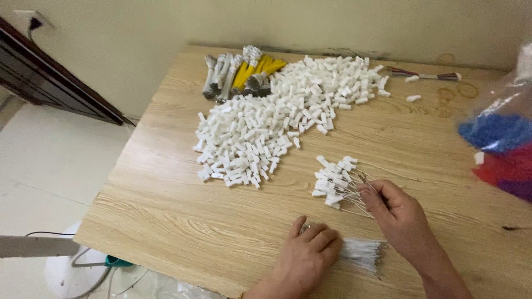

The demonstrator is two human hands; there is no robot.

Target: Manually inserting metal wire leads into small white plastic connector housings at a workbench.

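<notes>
Small fitted batch [332, 180] beside big loose connector pile [277, 116]; most left. Right hand [402, 213] pinching wire ends there; left hand [307, 254] curled over thin wire bundle [363, 250]

You see big heap of loose white plastic connectors [277, 119] spread across middle of wooden table [177, 216]. Behind heap, at far edge, your bundled wires [241, 75] lie side by side: grey ones left, yellow ones right. Far right of table, short multicoloured wire harness [424, 75] near few rubber bands [457, 91]. At your right edge, clear plastic bag [501, 149] with blue, red and purple contents. Left of table, dark wooden furniture [52, 80] against wall; below, white fan base [69, 271] on pale floor.
</notes>
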